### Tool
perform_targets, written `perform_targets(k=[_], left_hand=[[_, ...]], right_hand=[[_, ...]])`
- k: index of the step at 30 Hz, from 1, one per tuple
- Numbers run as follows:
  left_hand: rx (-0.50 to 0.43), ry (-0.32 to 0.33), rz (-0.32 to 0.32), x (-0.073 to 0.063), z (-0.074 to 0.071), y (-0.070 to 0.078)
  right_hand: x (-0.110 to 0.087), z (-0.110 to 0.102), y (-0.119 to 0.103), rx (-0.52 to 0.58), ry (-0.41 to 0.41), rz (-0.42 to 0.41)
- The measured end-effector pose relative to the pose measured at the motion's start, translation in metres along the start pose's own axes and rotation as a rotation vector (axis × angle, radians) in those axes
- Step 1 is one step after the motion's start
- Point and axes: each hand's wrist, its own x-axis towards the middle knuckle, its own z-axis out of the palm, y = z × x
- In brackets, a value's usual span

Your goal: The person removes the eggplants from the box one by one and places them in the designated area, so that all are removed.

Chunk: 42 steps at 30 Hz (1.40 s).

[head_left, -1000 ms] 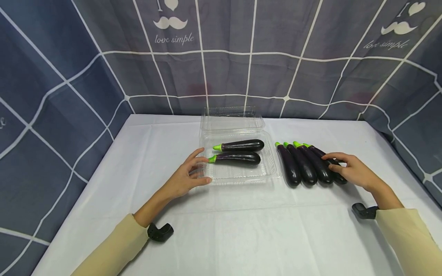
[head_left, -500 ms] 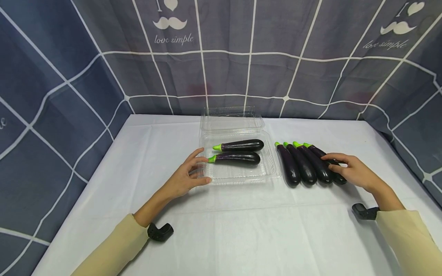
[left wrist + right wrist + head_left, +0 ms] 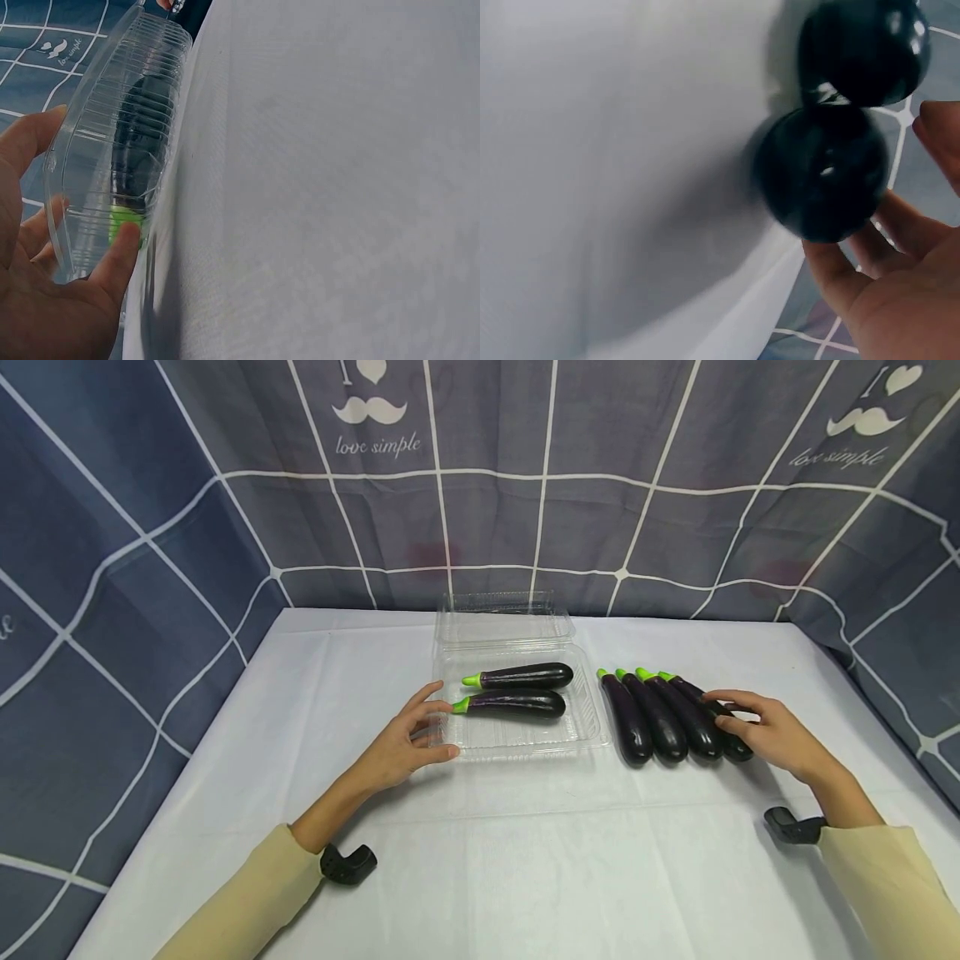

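Observation:
Two dark purple eggplants with green stems, a rear one point(image 3: 528, 676) and a front one point(image 3: 517, 702), lie crosswise in a clear plastic clamshell container point(image 3: 498, 742). My left hand point(image 3: 401, 747) grips the container's front left corner. In the left wrist view its thumb point(image 3: 120, 262) presses the wall beside a green stem. Right of the container, several more eggplants point(image 3: 660, 727) lie side by side. Above the rightmost eggplant point(image 3: 821, 176) is my right hand point(image 3: 772, 735), fingers along its outer side and thumb raised off it. Part of that eggplant is hidden under the hand.
The container's hinged lid point(image 3: 504, 625) stands folded back near the far edge of the white-clothed table point(image 3: 525, 877). A grey curtain with white lines point(image 3: 495, 518) hangs behind and at both sides. Each wrist wears a black camera mount point(image 3: 348, 865).
My right fingertips have shifted slightly right and lifted a little over the outermost eggplant. The left hand, container and eggplants look unmoved.

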Motion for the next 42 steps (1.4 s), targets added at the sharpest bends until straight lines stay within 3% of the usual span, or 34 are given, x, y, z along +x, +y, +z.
perform_targets(k=[10, 21, 42], left_hand=[[0.005, -0.004, 0.002, 0.000, 0.001, 0.001], [0.002, -0.007, 0.003, 0.001, 0.002, -0.001], [0.009, 0.003, -0.004, 0.001, -0.001, -0.001]], right_hand=[[0.000, 0.001, -0.005, -0.027, 0.007, -0.006], [-0.007, -0.007, -0.010, 0.038, 0.024, 0.045], [-0.004, 0.005, -0.044, 0.090, 0.156, -0.144]])
